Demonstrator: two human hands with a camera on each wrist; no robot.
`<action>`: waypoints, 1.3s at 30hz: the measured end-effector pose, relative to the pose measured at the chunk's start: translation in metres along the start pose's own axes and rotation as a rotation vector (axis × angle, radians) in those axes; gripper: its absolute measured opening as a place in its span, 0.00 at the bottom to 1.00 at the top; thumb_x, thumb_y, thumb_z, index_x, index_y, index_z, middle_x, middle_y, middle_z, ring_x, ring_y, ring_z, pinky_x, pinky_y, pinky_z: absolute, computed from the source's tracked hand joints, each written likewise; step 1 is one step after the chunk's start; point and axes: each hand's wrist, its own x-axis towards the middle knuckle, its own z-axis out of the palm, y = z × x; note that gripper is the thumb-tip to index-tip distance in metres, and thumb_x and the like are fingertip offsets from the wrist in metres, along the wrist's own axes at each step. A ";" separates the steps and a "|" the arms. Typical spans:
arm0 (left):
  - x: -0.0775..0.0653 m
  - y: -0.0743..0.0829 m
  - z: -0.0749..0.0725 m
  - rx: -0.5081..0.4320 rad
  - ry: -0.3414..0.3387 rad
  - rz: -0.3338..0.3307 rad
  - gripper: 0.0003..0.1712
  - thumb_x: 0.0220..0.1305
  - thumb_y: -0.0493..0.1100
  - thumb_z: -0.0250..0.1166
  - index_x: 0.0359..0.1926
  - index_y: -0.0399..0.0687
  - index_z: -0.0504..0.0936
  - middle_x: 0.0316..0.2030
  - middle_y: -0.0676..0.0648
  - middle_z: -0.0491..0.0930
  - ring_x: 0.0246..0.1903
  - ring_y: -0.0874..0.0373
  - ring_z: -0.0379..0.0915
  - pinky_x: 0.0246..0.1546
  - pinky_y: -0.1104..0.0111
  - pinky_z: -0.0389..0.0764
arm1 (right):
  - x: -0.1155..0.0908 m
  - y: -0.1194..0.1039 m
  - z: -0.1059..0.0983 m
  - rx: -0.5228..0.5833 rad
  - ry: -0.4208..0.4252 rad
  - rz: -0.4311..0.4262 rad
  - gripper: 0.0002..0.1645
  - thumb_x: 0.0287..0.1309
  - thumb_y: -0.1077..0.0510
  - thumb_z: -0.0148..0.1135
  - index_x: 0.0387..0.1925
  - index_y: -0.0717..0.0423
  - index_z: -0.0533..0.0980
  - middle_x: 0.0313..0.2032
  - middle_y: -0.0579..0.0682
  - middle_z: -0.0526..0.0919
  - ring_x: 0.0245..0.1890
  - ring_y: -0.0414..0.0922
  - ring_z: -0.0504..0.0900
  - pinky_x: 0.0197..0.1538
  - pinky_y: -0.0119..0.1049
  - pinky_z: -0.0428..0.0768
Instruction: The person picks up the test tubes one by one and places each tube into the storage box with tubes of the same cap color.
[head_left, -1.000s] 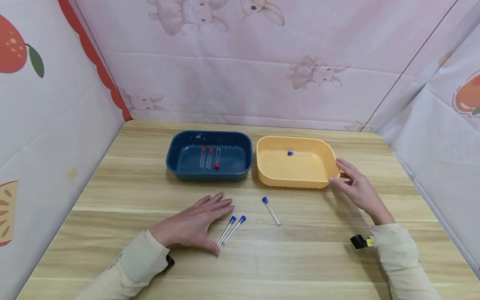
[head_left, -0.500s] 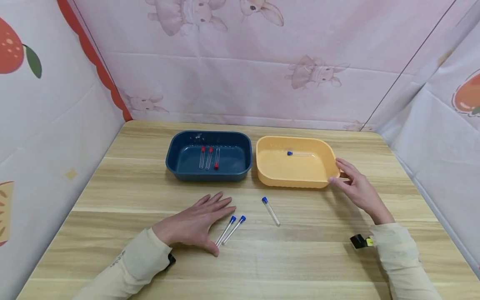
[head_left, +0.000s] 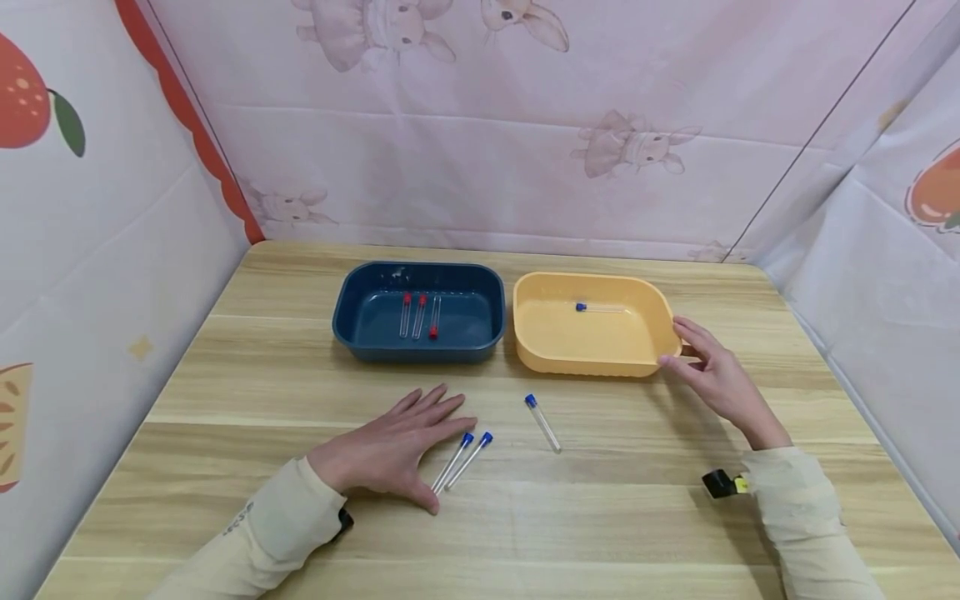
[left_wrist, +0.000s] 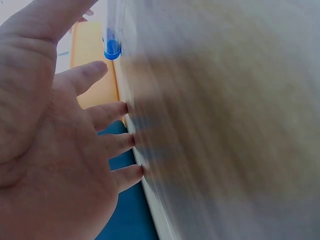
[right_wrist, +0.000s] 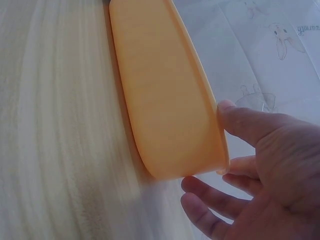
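My left hand (head_left: 390, 454) lies with spread, straight fingers on the table, its thumb and index finger on either side of two blue-capped test tubes (head_left: 459, 463). In the left wrist view a blue cap (left_wrist: 112, 49) shows just past the fingertips. My right hand (head_left: 720, 379) holds the right front corner of the yellow tray (head_left: 592, 365); the right wrist view shows the thumb on the tray rim (right_wrist: 205, 75) and the fingers curled at the tray's end. Another blue-capped tube (head_left: 543, 423) lies alone in front of the yellow tray. One blue-capped tube (head_left: 600, 308) is inside it.
A dark blue tray (head_left: 418, 354) stands left of the yellow one, a narrow gap between them. Inside lie three red-capped test tubes (head_left: 418, 317), one with its cap toward the front. Printed cloth walls (head_left: 480, 183) rise behind the wooden table (head_left: 585, 533) and at both sides.
The left index finger has shifted slightly to the right, closer to the caps of the two tubes. The right hand, the trays and the tubes have stayed in place.
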 end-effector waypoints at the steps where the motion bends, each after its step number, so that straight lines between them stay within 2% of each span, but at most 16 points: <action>1: 0.000 0.000 0.000 0.000 0.001 0.001 0.64 0.47 0.69 0.80 0.81 0.63 0.60 0.82 0.49 0.45 0.81 0.48 0.29 0.78 0.48 0.36 | 0.000 0.000 0.000 -0.001 0.000 -0.002 0.38 0.70 0.60 0.66 0.73 0.74 0.63 0.76 0.67 0.59 0.57 0.63 0.76 0.49 0.11 0.71; 8: 0.000 0.000 0.000 0.008 0.012 0.005 0.63 0.46 0.69 0.81 0.79 0.60 0.63 0.82 0.48 0.46 0.81 0.46 0.30 0.78 0.47 0.38 | 0.000 0.002 0.000 0.004 0.001 -0.012 0.38 0.70 0.60 0.66 0.73 0.74 0.62 0.76 0.68 0.59 0.57 0.65 0.76 0.48 0.11 0.71; 21: 0.001 0.000 0.000 -0.006 0.003 -0.010 0.59 0.45 0.69 0.81 0.77 0.63 0.68 0.82 0.49 0.46 0.81 0.47 0.29 0.78 0.47 0.37 | 0.000 0.002 0.000 0.001 0.006 -0.017 0.38 0.70 0.61 0.66 0.73 0.74 0.63 0.75 0.67 0.60 0.56 0.62 0.76 0.48 0.12 0.72; 27: 0.001 0.001 -0.001 -0.015 0.002 -0.014 0.58 0.45 0.69 0.81 0.76 0.63 0.69 0.82 0.49 0.45 0.81 0.47 0.29 0.78 0.47 0.37 | 0.001 0.003 0.000 -0.003 0.007 -0.018 0.38 0.69 0.61 0.67 0.73 0.73 0.63 0.75 0.67 0.60 0.54 0.53 0.77 0.49 0.12 0.73; 30: 0.001 0.001 -0.001 -0.018 0.007 -0.015 0.58 0.44 0.69 0.82 0.75 0.61 0.70 0.82 0.49 0.46 0.81 0.48 0.30 0.78 0.47 0.38 | 0.001 0.003 0.000 -0.003 0.007 -0.017 0.38 0.69 0.61 0.67 0.73 0.73 0.63 0.76 0.67 0.60 0.54 0.50 0.77 0.49 0.12 0.73; 39: -0.001 -0.001 -0.002 -0.006 0.036 -0.021 0.59 0.45 0.70 0.80 0.74 0.53 0.70 0.81 0.47 0.52 0.81 0.48 0.37 0.78 0.49 0.43 | 0.001 0.003 0.000 -0.004 0.010 -0.017 0.38 0.70 0.61 0.67 0.72 0.73 0.64 0.75 0.67 0.60 0.53 0.49 0.78 0.48 0.13 0.73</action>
